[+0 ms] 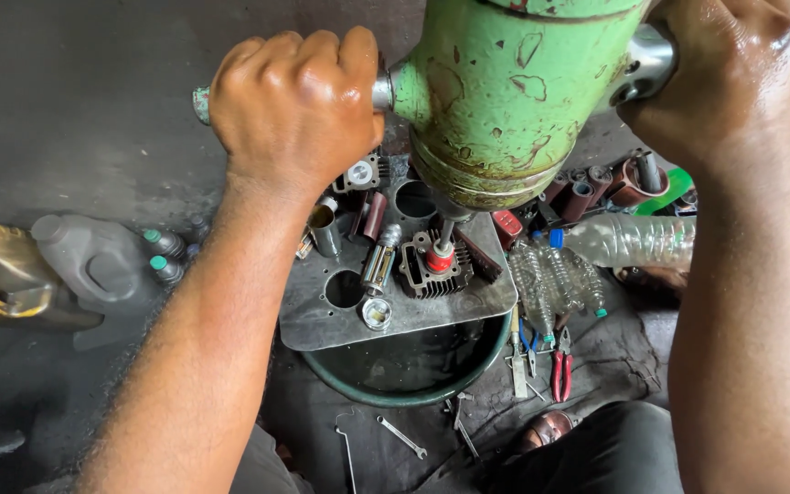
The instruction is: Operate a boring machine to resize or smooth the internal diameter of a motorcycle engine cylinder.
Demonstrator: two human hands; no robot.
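Dark floor, green drill (514, 101) perhaps hiding cylinder (432, 270)

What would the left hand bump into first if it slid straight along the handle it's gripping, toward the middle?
Probably the green machine body: the left hand grips a metal handle running right into it, nothing between.

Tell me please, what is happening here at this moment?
A person grips a heavy green machine by its two side handles, left hand on one, right hand on the other. Its spindle points down into a finned engine cylinder that stands on a grey metal plate over a dark round basin. Red pliers, wrenches and clear plastic bottles lie around on the floor.
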